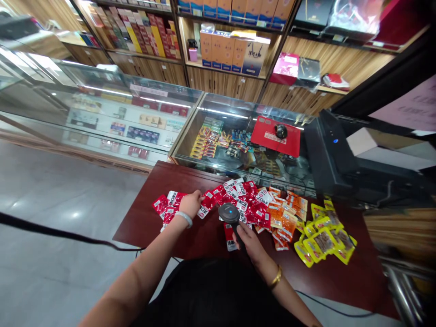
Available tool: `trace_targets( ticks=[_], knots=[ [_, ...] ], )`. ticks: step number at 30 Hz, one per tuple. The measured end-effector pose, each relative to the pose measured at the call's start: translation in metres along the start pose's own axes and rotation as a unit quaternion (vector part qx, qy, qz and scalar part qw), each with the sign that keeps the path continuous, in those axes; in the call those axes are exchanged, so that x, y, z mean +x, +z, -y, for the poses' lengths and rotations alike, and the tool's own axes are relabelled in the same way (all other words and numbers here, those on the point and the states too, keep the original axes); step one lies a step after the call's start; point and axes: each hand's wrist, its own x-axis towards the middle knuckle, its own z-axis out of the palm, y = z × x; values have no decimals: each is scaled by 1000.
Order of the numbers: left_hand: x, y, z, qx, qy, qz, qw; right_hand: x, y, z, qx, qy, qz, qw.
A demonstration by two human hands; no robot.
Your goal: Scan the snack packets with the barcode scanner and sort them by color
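My right hand (248, 240) is wrapped round the handle of a black barcode scanner (229, 212), whose head with a small blue light is over a pile of red snack packets (257, 213). My left hand (190, 203) has its fingers closed at the edge of a red-and-white snack packet (207, 200), left of the pile. Under and beside that hand lie several more red packets (159, 205). Orange snack packets (284, 215) adjoin the red pile on its right. Farther right is a heap of yellow snack packets (323, 240). The scanner partly hides packets beneath it.
The packets lie on a dark red wooden table (136, 222). Behind it stands a glass display counter (225, 159) with a red mouse pad (269, 136) and a black mouse (281, 131). A black monitor or terminal (332, 145) is at right. Cables run below the table.
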Motion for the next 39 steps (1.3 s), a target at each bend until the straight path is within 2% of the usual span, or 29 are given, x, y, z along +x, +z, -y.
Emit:
trace_targets(
  ticks=[5, 8, 12, 15, 18, 20, 21, 23, 25, 27, 29, 32, 35, 39],
  knots=[
    [-23, 10, -23, -32, 36, 0, 999, 6, 3, 3, 1, 5, -1, 1000],
    [-25, 14, -27, -27, 67, -4, 997, 6, 3, 3, -2, 2, -1, 1000],
    [-20, 18, -27, -51, 60, -15, 997, 2, 2, 2, 7, -5, -6, 1000],
    [-13, 23, -33, -127, 51, -9, 991, -1, 0, 1, 8, -1, -7, 1000],
    [-4, 30, -34, -249, 75, 12, 965, -2, 1, 0, 1, -3, -12, 1000],
    [2, 30, -24, -278, 69, 1, 958, -3, 2, -1, -3, -3, -12, 1000],
    [5, 28, -14, -257, 52, -15, 965, -3, 3, -1, -4, -1, -13, 1000],
    [7, 19, 13, -157, -1, -55, 986, -4, 4, -1, -5, 5, -11, 1000],
    [9, 7, 42, -42, -65, -82, 994, -5, 6, -1, -7, 8, -5, 1000],
    [10, -2, 66, 25, -115, -67, 991, -5, 7, -2, -8, 11, 1, 1000],
    [14, -6, 80, 56, -141, -40, 988, -5, 8, -4, -5, 16, 1, 1000],
    [21, -5, 87, 82, -139, -32, 986, -4, 7, -9, -7, 13, 0, 1000],
    [27, -1, 84, 98, -97, -51, 989, -3, 6, -10, -11, 6, 4, 1000],
    [36, 1, 77, 77, -54, -33, 995, -6, 6, -4, -21, 6, -4, 1000]
  ],
)
